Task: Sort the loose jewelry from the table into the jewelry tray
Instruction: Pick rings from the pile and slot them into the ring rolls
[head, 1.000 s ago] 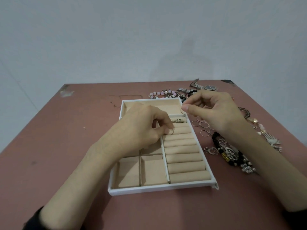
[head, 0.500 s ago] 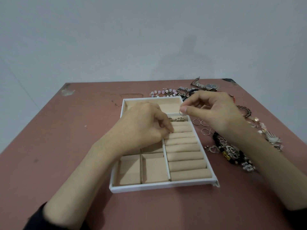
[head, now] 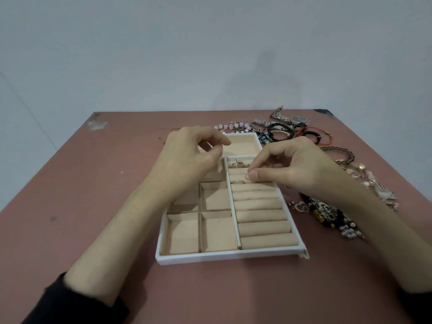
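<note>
Your right hand (head: 292, 169) pinches a thin ring (head: 246, 176) over the ring rolls (head: 257, 195) of the jewelry tray (head: 224, 257), just right of a seated ring (head: 238, 182). Your left hand (head: 189, 155) hovers alongside, fingers loosely curled, holding nothing.

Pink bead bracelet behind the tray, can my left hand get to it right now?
Probably yes. The left hand looks free, hovering over the far left part of the jewelry tray, and the pink bead bracelet lies just beyond the tray's far rim, with nothing between them.
</note>
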